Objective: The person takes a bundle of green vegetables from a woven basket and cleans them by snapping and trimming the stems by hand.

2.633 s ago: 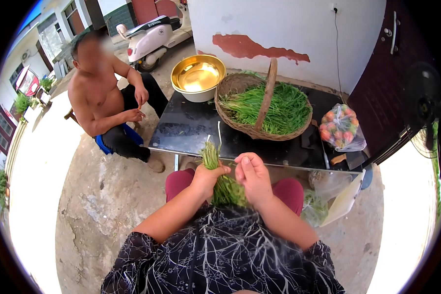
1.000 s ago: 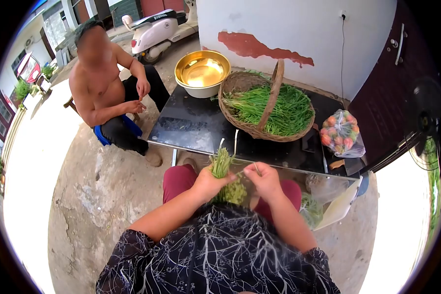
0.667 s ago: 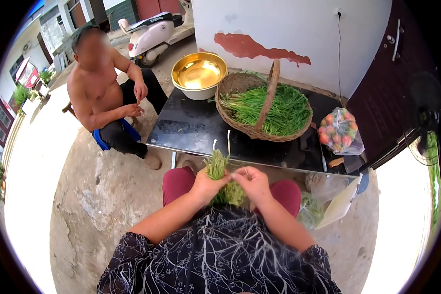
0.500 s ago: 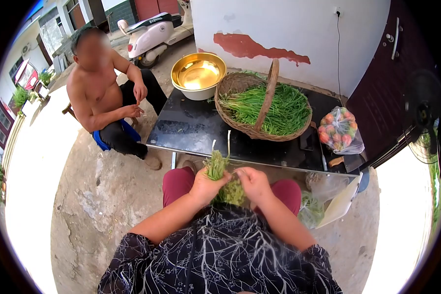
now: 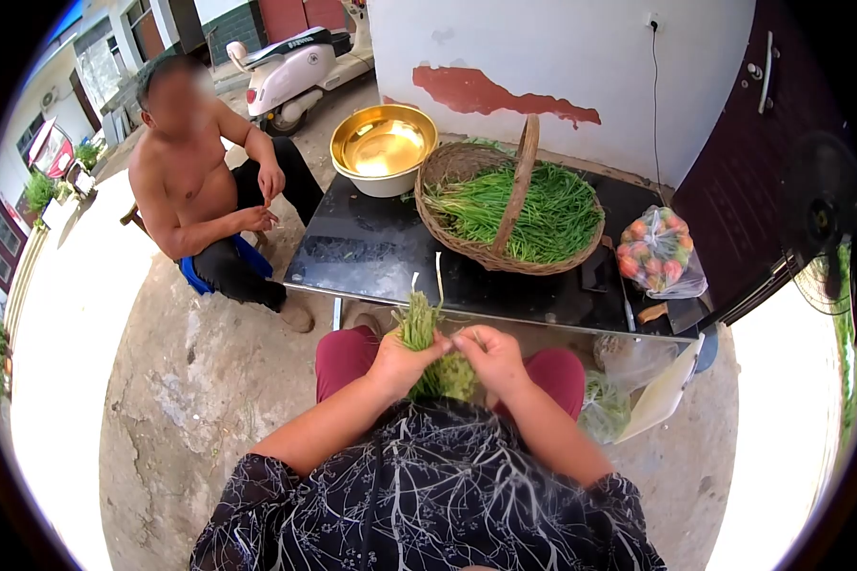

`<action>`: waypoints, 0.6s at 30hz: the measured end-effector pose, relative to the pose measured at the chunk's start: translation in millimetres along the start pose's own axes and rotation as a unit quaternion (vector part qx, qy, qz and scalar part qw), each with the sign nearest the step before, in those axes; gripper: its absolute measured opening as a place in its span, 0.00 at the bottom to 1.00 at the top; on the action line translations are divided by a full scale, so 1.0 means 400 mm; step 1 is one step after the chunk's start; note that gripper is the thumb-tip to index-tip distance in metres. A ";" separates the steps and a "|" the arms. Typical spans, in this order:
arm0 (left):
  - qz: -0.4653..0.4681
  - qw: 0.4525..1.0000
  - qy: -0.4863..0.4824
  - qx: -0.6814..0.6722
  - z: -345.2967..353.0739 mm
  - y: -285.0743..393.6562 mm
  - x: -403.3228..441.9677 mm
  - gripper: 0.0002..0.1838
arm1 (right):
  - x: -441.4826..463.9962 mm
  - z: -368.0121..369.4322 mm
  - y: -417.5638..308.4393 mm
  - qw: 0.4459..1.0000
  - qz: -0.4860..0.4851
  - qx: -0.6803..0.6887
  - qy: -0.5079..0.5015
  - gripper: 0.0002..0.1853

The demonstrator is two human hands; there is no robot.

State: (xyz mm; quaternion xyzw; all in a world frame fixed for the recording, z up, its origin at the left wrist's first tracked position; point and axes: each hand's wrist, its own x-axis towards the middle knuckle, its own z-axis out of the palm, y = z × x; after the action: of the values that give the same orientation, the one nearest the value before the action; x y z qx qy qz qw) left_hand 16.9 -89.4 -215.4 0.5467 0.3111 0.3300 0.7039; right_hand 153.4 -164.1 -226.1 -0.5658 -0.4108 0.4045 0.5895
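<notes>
My left hand [image 5: 402,366] is wrapped round a bunch of green stems [image 5: 417,322], held upright above my lap. A thin pale strip [image 5: 439,278] sticks up beside the stem ends. My right hand [image 5: 495,362] is closed in a pinch just right of the bunch, its fingertips close to my left thumb. What lies between those fingertips is too small to make out. Leafy green [image 5: 457,376] shows below and between my hands, partly hidden by them.
On the black table [image 5: 352,249] stand a gold-lined basin [image 5: 383,143], a wicker basket [image 5: 516,259] of long greens and a plastic bag of red-green fruit [image 5: 655,252]. A person [image 5: 186,171] sits at the left. Plastic bags [image 5: 605,404] lie below the table's right end. A fan [image 5: 822,219] stands right.
My right fingertips have moved slightly left, closer to my left thumb. The left hand keeps its hold on the bunch. The view has shifted very little.
</notes>
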 end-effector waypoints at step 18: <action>-0.063 0.996 -0.053 -0.042 -0.014 0.002 0.012 0.07 | 0.003 -0.029 -0.016 0.980 0.086 0.177 0.022 0.10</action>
State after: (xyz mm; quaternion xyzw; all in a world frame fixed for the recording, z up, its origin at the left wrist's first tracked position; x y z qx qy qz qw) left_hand 15.4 -82.1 -216.3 0.5130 0.2929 0.2679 0.7611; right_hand 164.8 -166.9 -219.9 -0.4943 -0.2692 0.5076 0.6523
